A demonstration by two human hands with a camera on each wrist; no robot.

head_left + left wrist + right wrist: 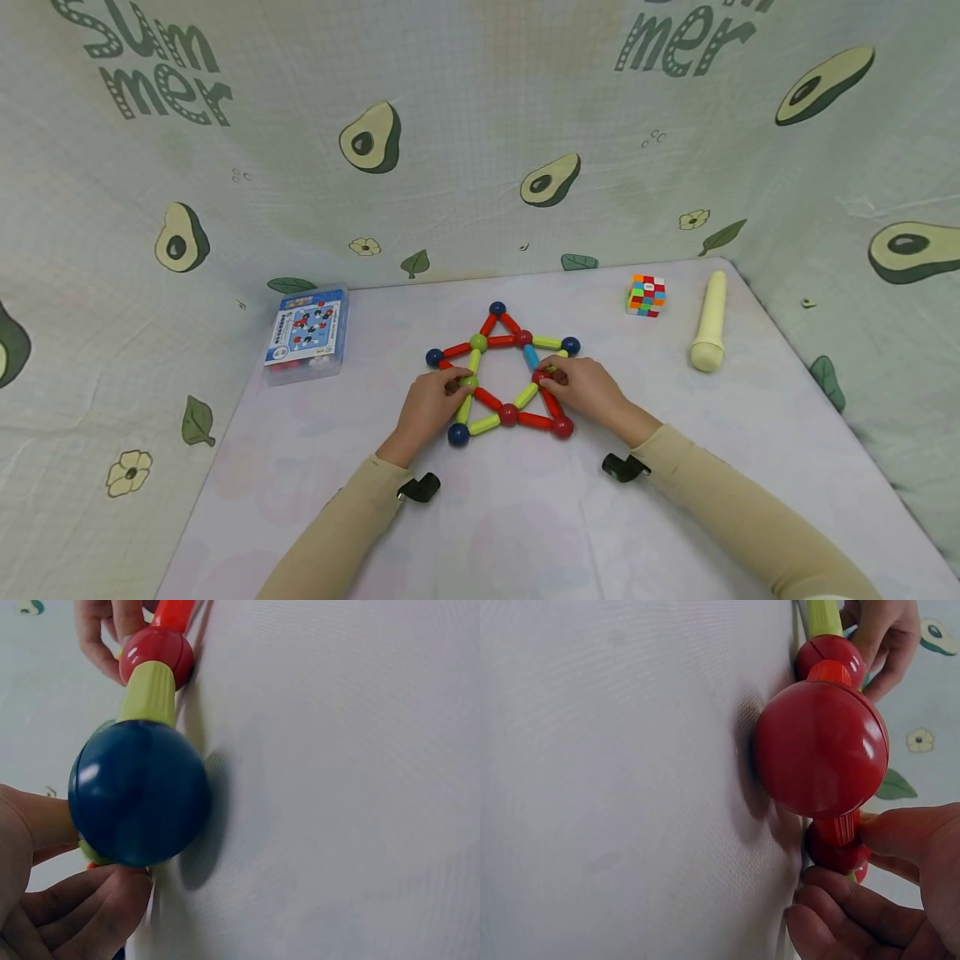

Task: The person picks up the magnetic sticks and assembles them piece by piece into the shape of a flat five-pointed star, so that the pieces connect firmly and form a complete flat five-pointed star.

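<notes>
A flat, star-like frame of coloured rods and balls, a magnetic building set by its look, lies on the table. My left hand [429,407] pinches a light green ball [470,382] on the frame's left side. On the opposite side my right hand [592,392] holds a red ball [832,851] between thumb and fingers. A dark blue ball [142,793] forms the near left corner and partly hides the left fingertips in the left wrist view. The near right corner is another red ball [821,748]. One blue rod [531,357] meets the held red ball; the other rods are red or yellow-green.
At the back left lies a clear plastic box [306,335] with a printed label. A puzzle cube [646,296] and a pale yellow, microphone-shaped object [709,325] are at the back right. A patterned cloth [465,208] hangs behind the table.
</notes>
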